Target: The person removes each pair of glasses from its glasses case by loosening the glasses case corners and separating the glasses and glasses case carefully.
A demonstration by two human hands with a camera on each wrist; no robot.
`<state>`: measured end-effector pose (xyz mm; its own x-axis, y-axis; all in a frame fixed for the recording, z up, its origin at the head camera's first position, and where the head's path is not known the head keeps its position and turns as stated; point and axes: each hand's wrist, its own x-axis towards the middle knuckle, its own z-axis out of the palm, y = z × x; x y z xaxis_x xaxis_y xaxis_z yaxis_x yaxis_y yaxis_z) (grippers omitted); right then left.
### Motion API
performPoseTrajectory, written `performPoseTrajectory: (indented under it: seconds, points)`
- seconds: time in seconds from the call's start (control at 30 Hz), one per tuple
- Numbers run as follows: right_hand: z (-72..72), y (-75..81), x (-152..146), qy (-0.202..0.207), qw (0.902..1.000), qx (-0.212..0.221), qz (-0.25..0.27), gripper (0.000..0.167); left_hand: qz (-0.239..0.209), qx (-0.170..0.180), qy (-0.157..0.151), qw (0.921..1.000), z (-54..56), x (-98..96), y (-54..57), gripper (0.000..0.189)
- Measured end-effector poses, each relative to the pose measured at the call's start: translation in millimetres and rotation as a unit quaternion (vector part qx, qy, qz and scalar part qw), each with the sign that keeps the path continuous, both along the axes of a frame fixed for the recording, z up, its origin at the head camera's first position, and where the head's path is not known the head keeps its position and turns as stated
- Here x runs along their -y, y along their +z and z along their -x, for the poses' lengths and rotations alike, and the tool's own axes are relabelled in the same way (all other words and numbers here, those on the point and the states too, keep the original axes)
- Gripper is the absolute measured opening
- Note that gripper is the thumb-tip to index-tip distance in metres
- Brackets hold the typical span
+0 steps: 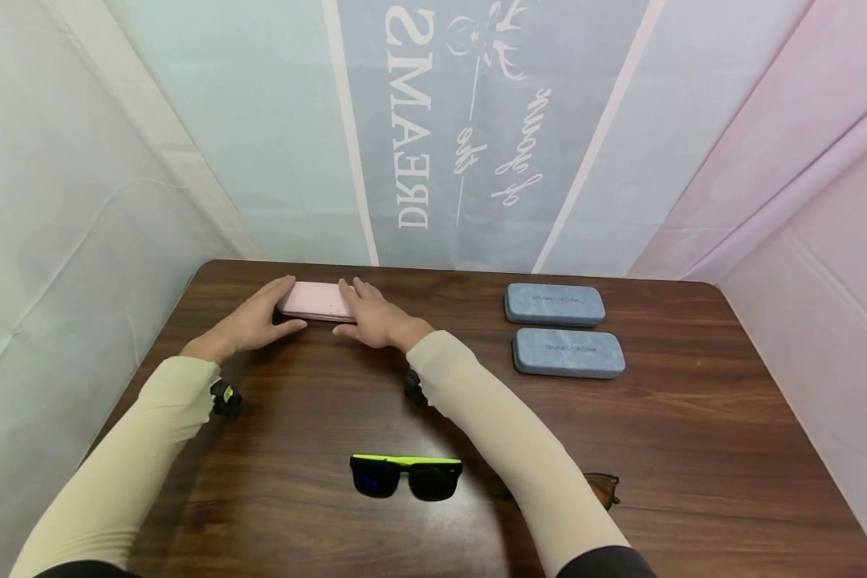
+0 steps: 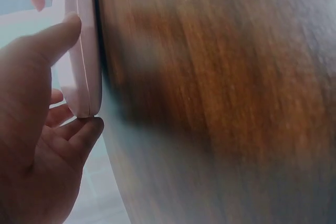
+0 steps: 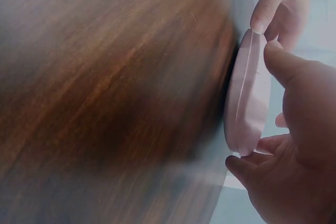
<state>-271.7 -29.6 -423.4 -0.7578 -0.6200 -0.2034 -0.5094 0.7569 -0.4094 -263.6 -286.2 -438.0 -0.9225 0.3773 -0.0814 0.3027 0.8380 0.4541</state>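
A pink glasses case [image 1: 316,299] lies closed near the table's back edge, left of centre in the head view. My left hand [image 1: 249,319] holds its left end. The left wrist view shows that thumb on the case's side [image 2: 84,72] and the fingers curled at its rounded end. At the opposite end, my right hand [image 1: 381,317] grips the case; in the right wrist view its thumb is on the upper part of the case [image 3: 244,98] and its fingertips are at the near end. The seam runs unbroken along the edge.
Two blue-grey glasses cases [image 1: 555,305] lie one before the other at the back right. Black sunglasses with a yellow-green top [image 1: 433,482] rest near the front. Brown-lensed sunglasses [image 1: 603,488] are partly hidden by the right forearm. A printed cloth [image 1: 282,144] hangs behind the table.
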Motion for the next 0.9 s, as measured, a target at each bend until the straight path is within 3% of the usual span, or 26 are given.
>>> performPoseTrajectory:
  seconds: [0.37,0.67,0.9]
  points:
    - [-0.1,-5.2,1,-0.014,0.9997,-0.022,0.003,0.086,-0.001,-0.012,0.009,0.9999,3.8,1.1,-4.1,0.086]
    - [1.7,-12.7,-2,-0.02,0.9978,-0.062,0.017,0.056,-0.008,-0.028,0.006,0.9996,1.0,-2.7,-5.1,0.073]
    - [3.0,-14.6,-5,-0.014,0.997,-0.074,0.017,0.05,-0.018,-0.021,0.003,0.9996,-0.9,-4.2,-7.4,0.073]
